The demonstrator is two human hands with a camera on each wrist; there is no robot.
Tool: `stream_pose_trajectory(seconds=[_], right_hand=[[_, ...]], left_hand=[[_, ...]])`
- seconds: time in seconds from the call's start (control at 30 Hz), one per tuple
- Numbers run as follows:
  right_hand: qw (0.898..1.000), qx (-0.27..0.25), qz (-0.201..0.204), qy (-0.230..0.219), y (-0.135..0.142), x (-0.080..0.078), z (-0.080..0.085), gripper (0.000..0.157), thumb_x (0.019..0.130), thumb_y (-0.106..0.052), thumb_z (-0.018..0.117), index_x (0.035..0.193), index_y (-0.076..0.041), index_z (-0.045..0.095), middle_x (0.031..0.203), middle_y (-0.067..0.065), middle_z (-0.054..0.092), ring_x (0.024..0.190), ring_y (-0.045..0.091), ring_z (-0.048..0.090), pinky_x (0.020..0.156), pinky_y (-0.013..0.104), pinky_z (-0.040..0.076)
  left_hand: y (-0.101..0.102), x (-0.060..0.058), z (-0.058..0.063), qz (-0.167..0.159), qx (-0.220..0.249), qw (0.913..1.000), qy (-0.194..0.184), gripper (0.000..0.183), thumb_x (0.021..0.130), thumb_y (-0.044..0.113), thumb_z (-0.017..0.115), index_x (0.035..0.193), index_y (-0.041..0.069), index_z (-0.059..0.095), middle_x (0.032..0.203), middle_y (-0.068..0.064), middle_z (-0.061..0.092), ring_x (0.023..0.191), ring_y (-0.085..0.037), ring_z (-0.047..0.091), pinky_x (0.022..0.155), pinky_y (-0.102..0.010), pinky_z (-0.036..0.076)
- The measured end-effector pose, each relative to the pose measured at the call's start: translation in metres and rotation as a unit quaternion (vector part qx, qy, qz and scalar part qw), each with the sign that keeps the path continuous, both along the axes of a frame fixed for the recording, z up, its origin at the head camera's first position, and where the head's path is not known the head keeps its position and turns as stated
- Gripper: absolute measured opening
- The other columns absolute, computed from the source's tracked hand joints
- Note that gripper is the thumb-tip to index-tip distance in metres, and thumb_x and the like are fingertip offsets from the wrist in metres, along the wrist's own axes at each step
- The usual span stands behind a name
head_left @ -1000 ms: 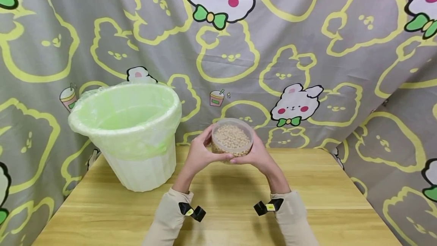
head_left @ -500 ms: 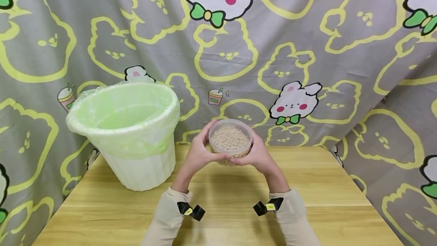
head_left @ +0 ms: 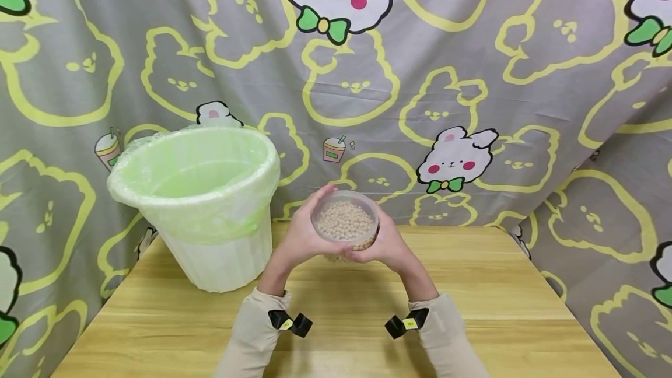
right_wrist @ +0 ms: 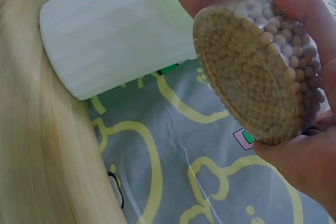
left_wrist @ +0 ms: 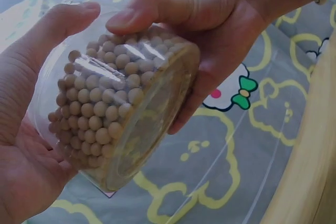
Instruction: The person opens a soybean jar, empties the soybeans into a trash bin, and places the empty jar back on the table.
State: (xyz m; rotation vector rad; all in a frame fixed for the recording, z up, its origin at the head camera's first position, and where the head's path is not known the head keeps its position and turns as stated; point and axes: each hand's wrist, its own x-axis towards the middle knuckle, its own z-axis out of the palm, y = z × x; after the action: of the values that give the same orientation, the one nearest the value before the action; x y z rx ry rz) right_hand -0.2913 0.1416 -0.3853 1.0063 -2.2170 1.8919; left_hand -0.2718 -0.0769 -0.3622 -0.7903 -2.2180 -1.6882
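Note:
Between both hands a round clear plastic tub is held above the table. Small beige balls fill much of it; in the right wrist view they show through its clear bottom. My left hand grips the tub's left side, its thumb along the near side. Around the right side curls my right hand, its thumb close to the left thumb at the front. No lid shows on the tub in the head view. Some fingers are hidden behind the tub.
A white bin lined with a pale green bag stands at the left of the wooden table. Grey cartoon-print cloth hangs behind the table. Each sleeve carries a small black camera, such as the left one.
Both hands have shifted the tub slightly left and toward the person, and it sits a little lower in the head view. The grip looks the same. The bin has not moved.

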Motion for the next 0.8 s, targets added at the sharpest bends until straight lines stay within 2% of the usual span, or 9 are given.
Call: stream_pose_trajectory(seconds=[0.2,0.37,0.47,0.53,0.6,0.7,0.8], right_hand=[[0.998,0.006,-0.049,0.031,-0.001,0.001,0.0,0.11,0.056,-0.006,0.095,0.152,-0.023,0.042,0.144,0.007,0.054,0.127,0.028,0.052,0.107,0.05,0.045],[0.994,0.002,-0.1,0.037,-0.005,0.004,0.002,0.115,0.053,-0.006,0.096,0.152,-0.021,0.041,0.145,0.007,0.053,0.13,0.027,0.051,0.11,0.051,0.042],[0.993,0.006,-0.111,0.037,-0.005,0.004,0.003,0.116,0.053,-0.007,0.096,0.154,-0.02,0.04,0.147,0.008,0.052,0.131,0.027,0.051,0.11,0.05,0.043],[0.994,0.01,-0.1,0.034,-0.002,0.004,0.003,0.116,0.055,-0.008,0.097,0.154,-0.02,0.038,0.147,0.008,0.051,0.131,0.027,0.05,0.109,0.049,0.044],[0.997,0.01,-0.073,0.026,0.001,0.003,0.004,0.115,0.057,-0.007,0.096,0.154,-0.021,0.038,0.147,0.008,0.05,0.13,0.027,0.05,0.107,0.047,0.046],[1.0,0.004,-0.006,0.007,0.006,0.001,0.003,0.111,0.06,-0.007,0.095,0.154,-0.022,0.038,0.146,0.009,0.05,0.127,0.029,0.051,0.104,0.042,0.049],[0.998,0.0,0.067,-0.008,0.007,-0.002,0.001,0.108,0.063,-0.009,0.094,0.155,-0.019,0.038,0.145,0.013,0.05,0.126,0.03,0.052,0.104,0.037,0.05]], left_hand=[[0.01,0.004,0.0,0.05,0.014,0.9987,0.002,0.113,0.057,0.018,0.1,0.154,0.019,0.042,0.15,-0.003,0.053,0.132,-0.027,0.054,0.109,-0.05,0.044],[0.021,0.005,0.0,0.097,0.014,0.9951,0.005,0.12,0.056,0.026,0.1,0.157,0.015,0.036,0.154,-0.006,0.048,0.136,-0.028,0.05,0.113,-0.05,0.042],[0.021,0.004,0.001,0.099,0.001,0.9951,-0.001,0.122,0.058,0.028,0.1,0.159,0.015,0.033,0.156,-0.006,0.045,0.139,-0.028,0.048,0.115,-0.051,0.04],[0.016,0.003,0.001,0.069,0.006,0.9976,-0.007,0.119,0.061,0.024,0.099,0.159,0.014,0.032,0.157,-0.007,0.044,0.139,-0.029,0.048,0.115,-0.051,0.04],[0.008,0.001,0.001,0.02,0.021,0.9995,-0.011,0.114,0.066,0.019,0.096,0.159,0.012,0.032,0.158,-0.008,0.044,0.139,-0.029,0.049,0.114,-0.048,0.042],[-0.005,-0.003,0.001,-0.07,0.046,0.9963,-0.019,0.108,0.071,0.014,0.093,0.159,0.007,0.031,0.159,-0.011,0.044,0.14,-0.033,0.048,0.112,-0.037,0.044],[-0.014,-0.007,0.001,-0.136,0.039,0.9896,-0.025,0.107,0.072,0.018,0.093,0.159,0.006,0.031,0.159,-0.014,0.044,0.14,-0.035,0.047,0.11,-0.026,0.043]])
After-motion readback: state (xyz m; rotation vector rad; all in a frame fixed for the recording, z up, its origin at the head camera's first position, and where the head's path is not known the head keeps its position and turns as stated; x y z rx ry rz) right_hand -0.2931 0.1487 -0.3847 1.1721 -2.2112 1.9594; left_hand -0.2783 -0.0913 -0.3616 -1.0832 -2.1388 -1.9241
